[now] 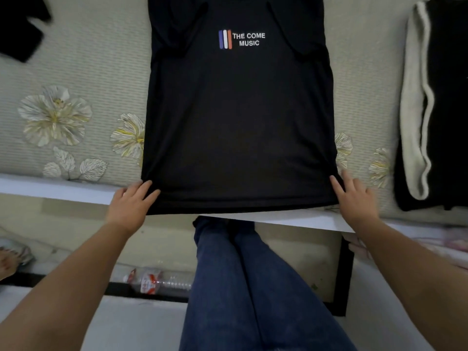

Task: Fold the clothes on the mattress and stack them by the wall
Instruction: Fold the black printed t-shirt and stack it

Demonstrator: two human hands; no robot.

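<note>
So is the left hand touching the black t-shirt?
Touching. The head view shows the left hand resting its fingers on the black t-shirt at the hem corner.

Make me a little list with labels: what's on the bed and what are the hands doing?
shirt: black T-shirt spread flat, print up, sleeves folded in
left hand: fingers straight on the shirt's bottom left corner
right hand: fingers straight on the bottom right corner
bed: flowered mattress
other clothes: black-and-cream garment at right, dark garment at top left

A home bedroom: a flower-patterned mattress (pixel 63 79) strewn with clothes (pixel 238 117), a plastic bottle (pixel 157 281) on the floor at six o'clock.
</note>
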